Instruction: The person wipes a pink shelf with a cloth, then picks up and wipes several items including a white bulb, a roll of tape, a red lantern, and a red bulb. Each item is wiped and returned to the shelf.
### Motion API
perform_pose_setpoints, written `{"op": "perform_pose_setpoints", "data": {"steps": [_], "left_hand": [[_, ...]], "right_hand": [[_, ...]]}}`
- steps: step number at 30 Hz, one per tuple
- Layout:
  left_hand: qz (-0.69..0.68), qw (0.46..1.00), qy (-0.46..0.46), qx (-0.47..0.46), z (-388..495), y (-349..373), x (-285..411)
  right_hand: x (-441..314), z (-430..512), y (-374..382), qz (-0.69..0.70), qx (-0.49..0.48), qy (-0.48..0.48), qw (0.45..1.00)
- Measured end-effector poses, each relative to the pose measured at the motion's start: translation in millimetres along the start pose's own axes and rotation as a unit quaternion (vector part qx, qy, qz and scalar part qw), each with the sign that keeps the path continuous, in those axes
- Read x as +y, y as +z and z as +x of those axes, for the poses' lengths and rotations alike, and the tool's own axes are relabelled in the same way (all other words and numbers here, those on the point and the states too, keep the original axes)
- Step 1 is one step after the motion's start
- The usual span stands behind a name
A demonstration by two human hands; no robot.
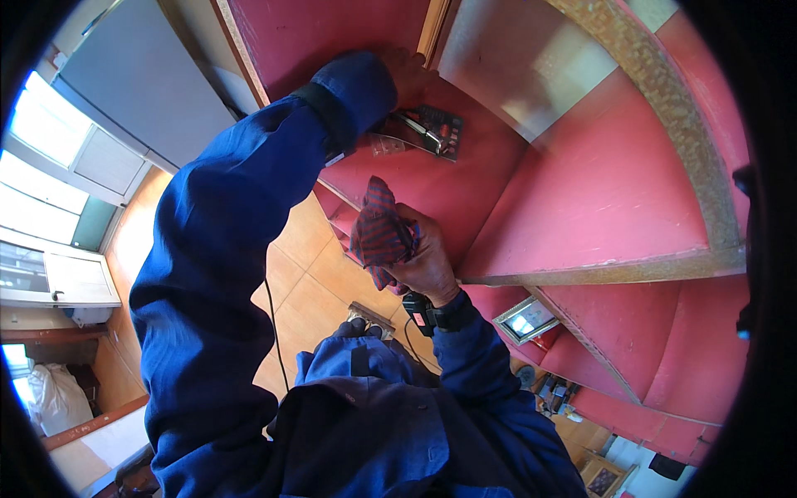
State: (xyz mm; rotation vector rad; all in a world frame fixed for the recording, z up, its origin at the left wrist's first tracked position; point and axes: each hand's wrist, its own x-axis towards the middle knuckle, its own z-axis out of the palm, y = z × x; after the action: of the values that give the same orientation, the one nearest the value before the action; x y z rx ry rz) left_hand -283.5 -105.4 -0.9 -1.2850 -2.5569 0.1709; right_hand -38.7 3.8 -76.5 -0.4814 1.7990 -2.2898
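My right hand [429, 258] grips a bunched red-and-dark striped cloth [381, 233] in front of the pink-painted shelving. My left hand [408, 78] reaches far forward in shadow, at the lower end of a light wooden strip [431, 34]. Its fingers are dim, so their hold or touch is unclear. Just below that hand, a dark card with small parts [449, 127] lies on the pink shelf surface [479, 180]. A shiny metal hand tool [423, 129] rests across it, beside a clear plastic pack [387, 145].
Wooden-edged partitions [604, 271] jut out at right. Lower down, a silver-framed picture or mirror [526, 320] leans in a compartment. A dark cable [273, 324] hangs above the tiled floor [305, 249]. A large grey panel [143, 81] stands at left, near white-framed windows [50, 118].
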Motion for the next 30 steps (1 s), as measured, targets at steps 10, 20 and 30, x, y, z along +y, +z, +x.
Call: {"op": "perform_pose_setpoints", "data": {"steps": [10,20,30], "left_hand": [[-0.065,0.998,-0.001,0.003,6.4,-7.3,-10.9],[-0.705,0.654,-0.124,0.247,-97.3,-52.8,31.7],[-0.930,0.267,-0.049,0.246,-228.2,-3.9,98.0]], "right_hand": [[15.4,5.6,-3.5,-0.062,0.030,-0.079,0.995],[2.3,-1.1,-0.7,-0.037,0.049,0.005,0.998],[25.3,-7.5,-11.3,-0.007,0.091,-0.024,0.995]]}}
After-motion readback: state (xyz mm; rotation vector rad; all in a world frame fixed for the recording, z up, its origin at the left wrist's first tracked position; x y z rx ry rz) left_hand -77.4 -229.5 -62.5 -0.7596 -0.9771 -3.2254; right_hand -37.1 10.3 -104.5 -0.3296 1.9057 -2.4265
